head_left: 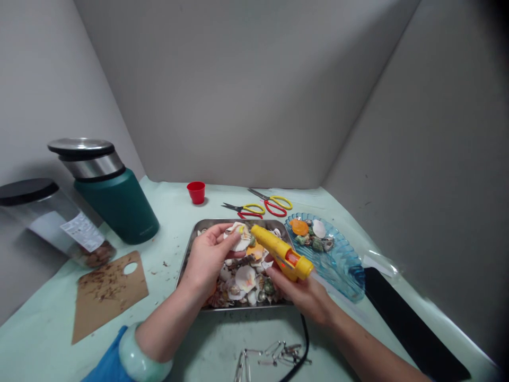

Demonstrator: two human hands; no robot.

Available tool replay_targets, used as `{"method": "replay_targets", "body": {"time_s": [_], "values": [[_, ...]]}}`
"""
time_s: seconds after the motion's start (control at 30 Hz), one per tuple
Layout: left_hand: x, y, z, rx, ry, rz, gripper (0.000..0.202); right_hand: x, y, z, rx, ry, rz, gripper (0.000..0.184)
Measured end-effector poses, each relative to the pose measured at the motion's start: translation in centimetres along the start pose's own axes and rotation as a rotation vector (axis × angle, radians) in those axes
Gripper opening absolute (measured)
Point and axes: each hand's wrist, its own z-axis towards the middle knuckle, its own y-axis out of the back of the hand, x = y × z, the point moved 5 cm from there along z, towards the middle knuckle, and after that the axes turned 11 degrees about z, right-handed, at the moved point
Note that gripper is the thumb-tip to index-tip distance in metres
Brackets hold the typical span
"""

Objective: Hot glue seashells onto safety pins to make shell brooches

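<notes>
My left hand (207,255) pinches a white seashell (237,240) between thumb and fingers, over a metal tray (191,253) heaped with mixed shells. A small yellow patch shows on that shell near my thumb. In my right hand (304,297) is a yellow hot glue gun (274,245), its nose pointing left toward the white shell. A clear glue stick (332,286) juts from its back end. Whether the nozzle touches the shell, I cannot tell. Below the tray, a black cord (305,339) runs down from near the glue gun.
Right of the tray lies a blue shell-shaped dish (338,260) with several shells. Two pairs of scissors (252,208) and a red cup (196,192) stand behind. At left are a green bottle (119,204), a jar (63,225) and cardboard (107,297); metal clips (278,353) lie in front.
</notes>
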Motion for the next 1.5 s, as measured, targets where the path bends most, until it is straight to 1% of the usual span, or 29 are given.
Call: {"method": "replay_targets", "body": {"time_s": [0.17, 0.27, 0.33, 0.4, 0.53, 0.77, 0.9, 1.1, 1.5], "values": [[0.9, -1.3, -0.8, 0.066, 0.082, 0.051, 0.033, -0.3, 0.8, 0.2, -0.161, -0.003, 0.119, 0.028], [1.2, -2.3, -1.4, 0.123, 0.103, 0.083, 0.032, -0.2, 0.9, 0.4, -0.205, 0.014, 0.172, 0.03], [1.3, -2.7, -1.7, 0.135, 0.107, 0.086, 0.032, 0.0, 0.7, 0.4, -0.198, 0.021, 0.195, 0.029], [1.3, -2.8, -1.8, 0.12, 0.126, 0.083, 0.037, 0.2, 0.5, 0.5, -0.191, 0.022, 0.214, 0.028], [1.5, -2.9, -1.9, 0.124, 0.159, 0.065, 0.044, 0.3, 0.5, 0.5, -0.221, 0.021, 0.254, 0.027], [1.8, -3.3, -2.0, 0.221, 0.171, 0.108, 0.038, 0.0, 0.6, 0.6, -0.238, 0.033, 0.259, 0.025], [1.7, -3.3, -2.1, 0.233, 0.173, 0.119, 0.035, -0.1, 0.6, 0.6, -0.249, 0.029, 0.252, 0.025], [2.2, -3.3, -2.0, 0.257, 0.163, 0.147, 0.029, 0.3, 0.5, 0.6, -0.242, 0.013, 0.291, 0.025], [2.1, -3.3, -2.0, 0.254, 0.152, 0.096, 0.029, 0.4, 0.5, 0.5, -0.255, 0.017, 0.272, 0.028]]}}
